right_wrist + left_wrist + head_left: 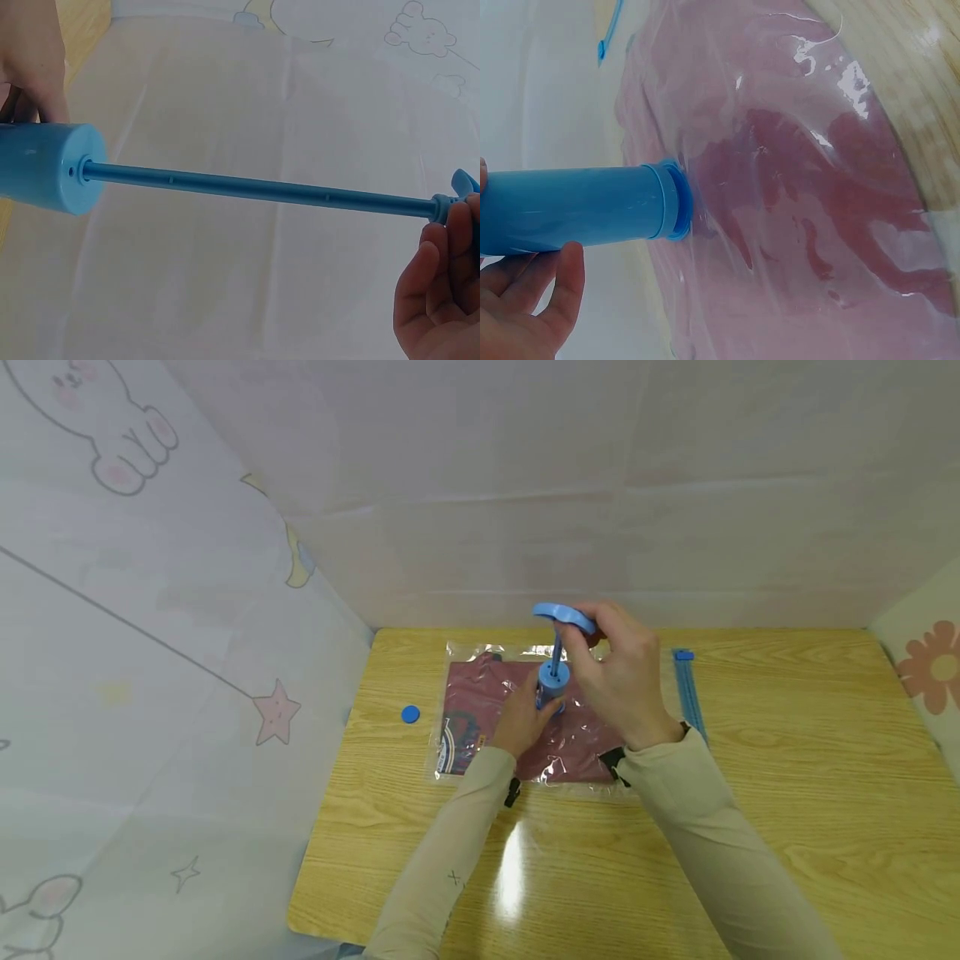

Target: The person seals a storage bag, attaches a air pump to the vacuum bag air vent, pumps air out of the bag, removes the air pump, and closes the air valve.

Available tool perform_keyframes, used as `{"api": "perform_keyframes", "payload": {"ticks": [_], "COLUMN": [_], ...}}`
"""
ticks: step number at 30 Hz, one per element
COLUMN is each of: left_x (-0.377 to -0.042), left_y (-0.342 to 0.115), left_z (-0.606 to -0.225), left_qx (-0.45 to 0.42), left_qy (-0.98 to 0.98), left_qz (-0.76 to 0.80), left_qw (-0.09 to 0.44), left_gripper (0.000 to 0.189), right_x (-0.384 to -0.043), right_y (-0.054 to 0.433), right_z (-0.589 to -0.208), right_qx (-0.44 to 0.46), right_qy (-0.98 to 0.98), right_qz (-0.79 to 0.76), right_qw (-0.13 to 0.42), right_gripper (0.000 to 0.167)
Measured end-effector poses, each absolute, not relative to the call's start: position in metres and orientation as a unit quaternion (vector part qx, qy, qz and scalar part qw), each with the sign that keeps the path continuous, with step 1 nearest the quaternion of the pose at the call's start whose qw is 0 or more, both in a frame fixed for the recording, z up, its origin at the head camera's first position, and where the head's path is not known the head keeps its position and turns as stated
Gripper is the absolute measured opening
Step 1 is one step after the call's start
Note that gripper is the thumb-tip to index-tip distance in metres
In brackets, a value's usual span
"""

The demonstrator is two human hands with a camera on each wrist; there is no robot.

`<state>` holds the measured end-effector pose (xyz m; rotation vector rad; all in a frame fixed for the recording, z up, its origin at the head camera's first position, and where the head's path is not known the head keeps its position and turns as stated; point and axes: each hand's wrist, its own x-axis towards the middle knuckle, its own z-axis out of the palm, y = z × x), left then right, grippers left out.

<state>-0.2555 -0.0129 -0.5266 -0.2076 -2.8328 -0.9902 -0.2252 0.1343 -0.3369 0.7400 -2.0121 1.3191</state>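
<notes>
A blue hand pump (pixel 553 673) stands upright on a clear plastic bag (pixel 442 752) with dark red cloth (pixel 480 693) inside. My left hand (pixel 519 718) grips the pump's barrel, which also shows in the left wrist view, its flared base (pixel 673 201) against the bag. With my right hand (pixel 621 672) I hold the pump's handle (pixel 558 612) above the barrel. The long blue rod (pixel 255 187) is drawn well out of the barrel's end cap (pixel 82 180) in the right wrist view. The bag is wrinkled, with glossy folds.
A small blue disc (pixel 410 714) lies on the wooden table (pixel 787 760), left of the bag. At the right, a blue strip (pixel 690 697) with a slider (pixel 683 655) runs along the bag's end. Patterned cloth walls (pixel 480 552) rise behind and at the sides.
</notes>
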Motion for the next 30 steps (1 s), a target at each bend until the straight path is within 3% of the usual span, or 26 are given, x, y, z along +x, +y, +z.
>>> {"api": "perform_keyframes", "payload": {"ticks": [11, 23, 30], "left_x": [-0.254, -0.253, -0.252], "left_y": [-0.013, -0.012, -0.013], "left_z": [-0.527, -0.525, -0.522], "left_qx": [-0.065, -0.057, -0.068], "left_qy": [-0.941, -0.943, -0.942], "left_qz": [-0.323, -0.320, -0.322], "left_qw": [0.076, 0.064, 0.070], "left_gripper": [0.061, 0.060, 0.060], "right_x": [-0.230, -0.241, -0.246], "right_y": [0.134, 0.136, 0.134], "right_z": [-0.346, -0.390, -0.406], "right_qx": [0.266, 0.228, 0.211], "right_qy": [-0.774, -0.843, -0.855], "right_qz": [0.494, 0.467, 0.462], "right_qw": [0.294, 0.139, 0.106], "right_gripper": [0.011, 0.011, 0.013]}}
